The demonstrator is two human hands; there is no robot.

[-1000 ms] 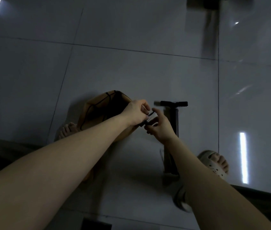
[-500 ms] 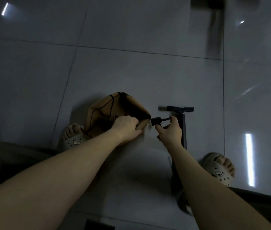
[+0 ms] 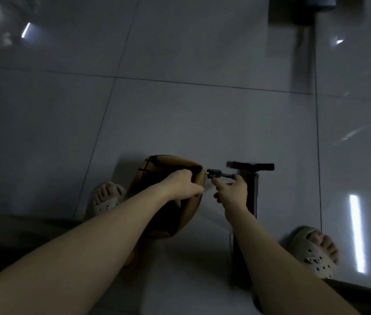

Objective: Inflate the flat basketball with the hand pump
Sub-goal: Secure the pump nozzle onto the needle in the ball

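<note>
The flat brown basketball (image 3: 157,165) is caved in and stands on edge above the grey tiled floor. My left hand (image 3: 183,184) grips its folded right rim. A black hand pump (image 3: 253,194) stands upright just to the right, its T-handle at the top. My right hand (image 3: 231,189) pinches the pump's short black hose, and the hose's nozzle head (image 3: 213,173) points left at the ball's rim, a small gap away. Whether a needle is fitted on the nozzle is too dark to tell.
My two feet in pale clog sandals rest on the floor, the left sandal (image 3: 106,201) beside the ball and the right sandal (image 3: 314,253) right of the pump. A dark object (image 3: 300,12) stands at the far top right. Bright light streaks reflect off the tiles.
My left hand let go of the nozzle and took the ball's rim. My right hand drew the hose out to the right, then brought the nozzle head level with the rim.
</note>
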